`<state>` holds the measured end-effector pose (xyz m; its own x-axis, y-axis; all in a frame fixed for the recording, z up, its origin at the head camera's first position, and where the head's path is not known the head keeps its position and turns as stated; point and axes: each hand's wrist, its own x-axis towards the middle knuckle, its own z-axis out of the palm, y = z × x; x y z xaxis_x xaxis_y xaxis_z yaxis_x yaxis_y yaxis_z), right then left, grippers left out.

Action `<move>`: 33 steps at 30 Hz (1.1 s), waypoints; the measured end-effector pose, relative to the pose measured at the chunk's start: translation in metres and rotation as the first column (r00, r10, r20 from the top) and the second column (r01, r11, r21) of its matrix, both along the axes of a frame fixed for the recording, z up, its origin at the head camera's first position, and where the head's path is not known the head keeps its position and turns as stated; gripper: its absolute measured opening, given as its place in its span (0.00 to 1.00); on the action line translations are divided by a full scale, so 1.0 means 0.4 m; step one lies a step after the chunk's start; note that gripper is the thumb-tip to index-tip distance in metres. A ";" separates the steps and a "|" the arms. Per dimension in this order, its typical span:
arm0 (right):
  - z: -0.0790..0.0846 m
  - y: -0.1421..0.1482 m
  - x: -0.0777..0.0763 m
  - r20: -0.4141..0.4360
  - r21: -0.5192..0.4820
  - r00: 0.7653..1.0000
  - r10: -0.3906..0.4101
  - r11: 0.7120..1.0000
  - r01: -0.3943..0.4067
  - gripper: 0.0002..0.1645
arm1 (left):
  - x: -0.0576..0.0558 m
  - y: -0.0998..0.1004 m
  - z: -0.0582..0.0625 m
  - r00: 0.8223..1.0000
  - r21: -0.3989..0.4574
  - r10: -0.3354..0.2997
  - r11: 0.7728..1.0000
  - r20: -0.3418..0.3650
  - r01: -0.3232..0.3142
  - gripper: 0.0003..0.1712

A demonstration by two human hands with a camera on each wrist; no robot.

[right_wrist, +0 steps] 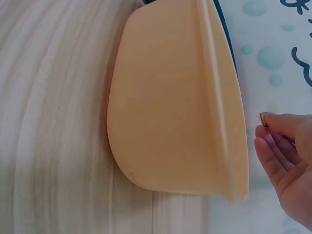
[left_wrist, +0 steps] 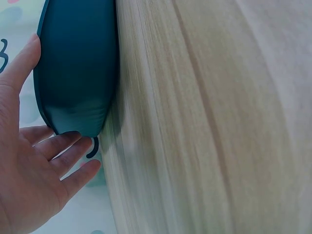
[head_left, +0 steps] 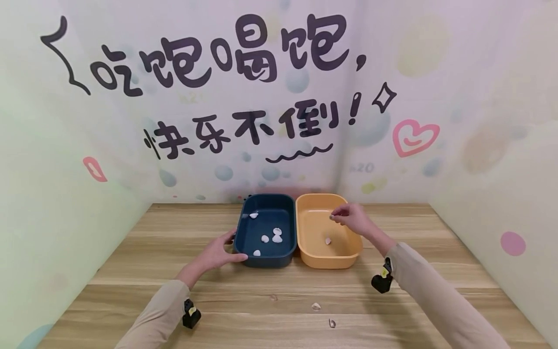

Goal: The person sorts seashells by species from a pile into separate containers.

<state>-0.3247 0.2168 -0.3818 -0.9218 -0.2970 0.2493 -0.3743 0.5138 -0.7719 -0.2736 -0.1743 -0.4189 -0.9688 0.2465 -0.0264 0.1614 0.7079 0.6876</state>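
My left hand [head_left: 216, 253] rests against the near left corner of a dark blue plastic basin [head_left: 271, 261], its thumb by the front rim. In the left wrist view its fingers [left_wrist: 73, 151] are spread and touch the basin's outer wall. Several white seashells [head_left: 277, 236] lie inside that basin. Over the right side of the yellow basin [head_left: 329, 262], my right hand [head_left: 354, 218] pinches a small seashell [right_wrist: 263, 118] between thumb and fingertips, mostly hidden by them. One pinkish seashell [head_left: 328, 241] lies on the yellow basin's floor.
Both basins stand side by side on a wood-grain table [head_left: 209, 315], near the back wall. In front of them lie a pale pinkish shell [head_left: 273, 297], a white shell [head_left: 316, 306] and a dark-edged shell [head_left: 333, 323]. A printed cloth [head_left: 244, 106] covers the wall behind.
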 end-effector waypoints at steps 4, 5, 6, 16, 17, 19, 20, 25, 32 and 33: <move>-0.020 0.000 -0.017 -0.015 -0.033 0.996 -0.091 0.995 0.090 0.10 | -0.001 0.003 0.000 1.000 -0.004 0.001 1.000 -0.002 -0.001 0.52; -0.023 0.000 -0.019 -0.022 -0.036 0.994 -0.107 0.994 0.106 0.11 | -0.001 0.004 0.000 1.000 -0.004 0.000 1.000 -0.003 0.000 0.52; -0.024 0.000 -0.019 -0.028 -0.038 0.992 -0.122 0.992 0.121 0.12 | -0.001 0.005 0.000 1.000 -0.005 -0.001 1.000 -0.004 0.001 0.52; -0.030 0.009 -0.005 -0.099 0.008 0.990 -0.095 0.995 0.097 0.18 | -0.003 0.004 -0.004 1.000 -0.003 -0.007 1.000 -0.011 0.006 0.52; -0.028 0.010 -0.002 -0.102 0.004 0.991 -0.084 0.996 0.084 0.18 | -0.003 0.003 -0.004 1.000 -0.002 -0.007 1.000 -0.012 0.007 0.52; -0.021 0.009 0.005 -0.103 -0.007 0.993 -0.065 0.998 0.064 0.18 | -0.003 0.001 -0.004 1.000 0.002 -0.009 1.000 -0.010 0.009 0.52; -0.017 0.009 0.008 -0.100 -0.007 0.993 -0.056 0.998 0.056 0.18 | -0.004 0.000 -0.004 1.000 0.001 -0.012 1.000 -0.012 0.012 0.52; 0.000 0.005 0.023 -0.075 0.008 0.996 -0.045 0.999 0.045 0.19 | -0.003 -0.004 -0.002 1.000 0.007 -0.017 1.000 -0.013 0.017 0.53; 0.017 0.007 0.037 -0.067 0.039 0.998 -0.021 0.999 0.024 0.20 | -0.004 -0.005 -0.003 1.000 0.001 -0.019 1.000 -0.010 0.019 0.53; 0.020 0.007 0.040 -0.069 0.039 0.997 -0.018 0.999 0.020 0.20 | -0.004 -0.004 -0.003 1.000 0.002 -0.017 1.000 -0.009 0.017 0.53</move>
